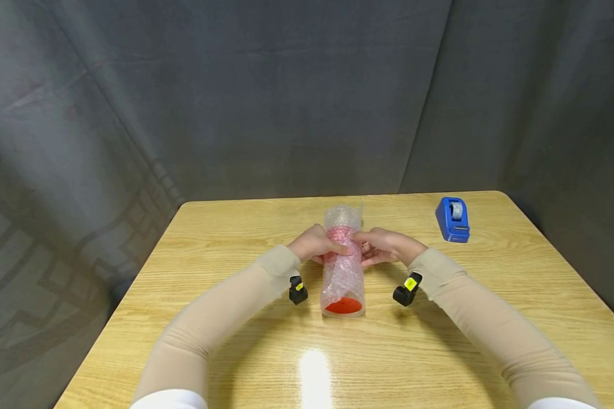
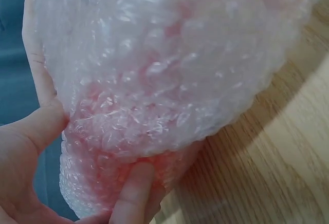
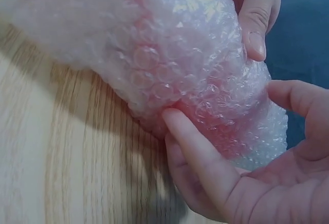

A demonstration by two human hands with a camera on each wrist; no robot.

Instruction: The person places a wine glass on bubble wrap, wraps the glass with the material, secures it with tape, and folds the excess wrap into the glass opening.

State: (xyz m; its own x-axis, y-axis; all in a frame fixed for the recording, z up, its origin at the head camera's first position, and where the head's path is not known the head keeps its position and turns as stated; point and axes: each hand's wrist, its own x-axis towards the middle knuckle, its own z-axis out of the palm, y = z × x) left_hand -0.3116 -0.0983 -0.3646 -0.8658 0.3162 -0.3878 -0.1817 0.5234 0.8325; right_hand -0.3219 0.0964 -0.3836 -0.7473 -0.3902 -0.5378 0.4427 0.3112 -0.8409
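Observation:
A bubble-wrapped cylinder (image 1: 343, 281) lies lengthwise on the table, pink-red showing through the wrap and a bright orange-red area (image 1: 344, 305) at its near end. What is inside cannot be fully made out. My left hand (image 1: 314, 244) grips it from the left, thumb across the top. From the right, my right hand (image 1: 389, 247) holds it between thumb and fingers. In the left wrist view, a finger (image 2: 134, 190) presses the wrap beneath a fold's edge. The right wrist view shows the right fingertips against the bubble wrap (image 3: 154, 70), with the left thumb (image 3: 254, 29) resting farther along.
Toward the back right of the wooden table (image 1: 266, 352) stands a blue tape dispenser (image 1: 452, 220) with a roll of clear tape. A dark grey curtain (image 1: 297, 102) hangs behind the table and along its sides.

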